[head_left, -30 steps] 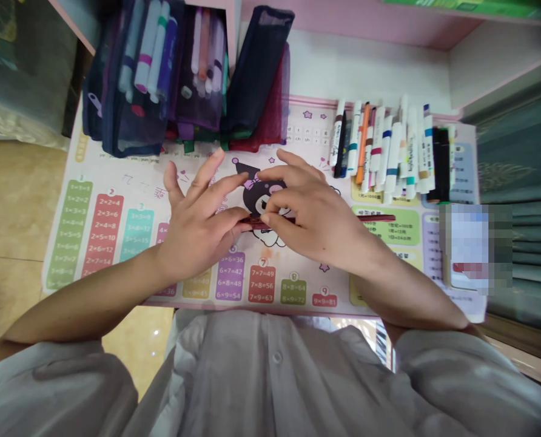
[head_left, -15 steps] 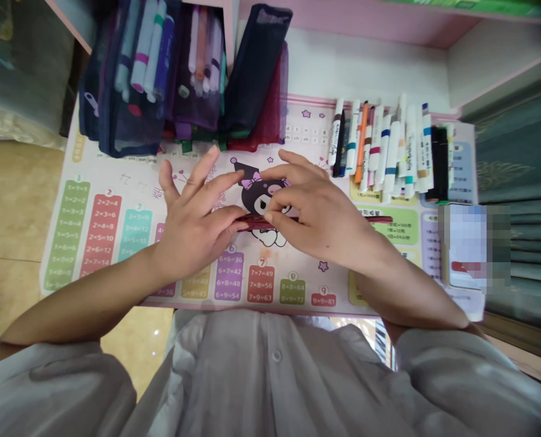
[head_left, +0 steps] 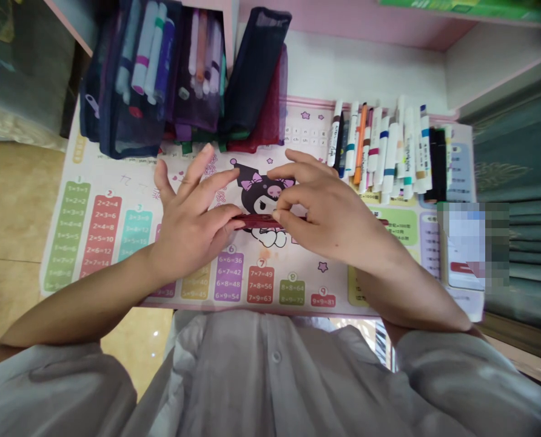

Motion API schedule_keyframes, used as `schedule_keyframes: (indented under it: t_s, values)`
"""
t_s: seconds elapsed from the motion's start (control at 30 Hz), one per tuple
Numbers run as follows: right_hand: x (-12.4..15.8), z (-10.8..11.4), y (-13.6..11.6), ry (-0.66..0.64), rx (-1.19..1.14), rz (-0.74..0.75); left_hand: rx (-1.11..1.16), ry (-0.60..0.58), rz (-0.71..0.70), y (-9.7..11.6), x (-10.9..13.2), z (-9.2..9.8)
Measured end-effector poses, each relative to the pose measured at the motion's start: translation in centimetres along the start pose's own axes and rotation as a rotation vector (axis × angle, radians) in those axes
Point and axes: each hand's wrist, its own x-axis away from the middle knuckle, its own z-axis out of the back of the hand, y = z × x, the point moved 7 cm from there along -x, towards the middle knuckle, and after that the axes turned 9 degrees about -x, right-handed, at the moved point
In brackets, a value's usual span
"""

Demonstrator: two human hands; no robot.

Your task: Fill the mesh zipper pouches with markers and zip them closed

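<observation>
A slim dark red pen lies level across the printed mat, with its far end showing past my right hand. My left hand holds its left end between the lower fingers, while the upper fingers stay spread. My right hand is curled over the middle of the pen, with the fingertips on it and part of the barrel hidden beneath. The pen rests over a cartoon character printed on the times-table mat.
Dark mesh pouches packed with markers stand behind the mat. A row of several loose markers lies at its back right. A blurred object sits at the right edge, beside a green curtain. Tiled floor shows to the left.
My hands have drawn slightly apart along the pen. The right hand has slid right and the left hand has eased left, leaving more of the pen showing between them.
</observation>
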Motion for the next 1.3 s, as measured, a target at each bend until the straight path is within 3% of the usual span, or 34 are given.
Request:
schedule_keyframes:
  t_s: [0.2, 0.4, 0.63, 1.3]
  values:
    - [0.0, 0.2, 0.1, -0.015, 0.027, -0.014, 0.0, -0.015, 0.005, -0.2, 0.0, 0.0]
    - [0.0, 0.4, 0.0, -0.027, 0.039, -0.027, -0.024, 0.042, -0.01, 0.0, 0.0, 0.3]
    - [0.1, 0.6, 0.2, -0.025, 0.027, -0.046, 0.045, -0.03, 0.026, -0.5, 0.0, 0.0]
    - [0.7, 1.9, 1.7, -0.043, 0.006, -0.073, -0.012, -0.047, 0.035, -0.5, -0.1, 0.1]
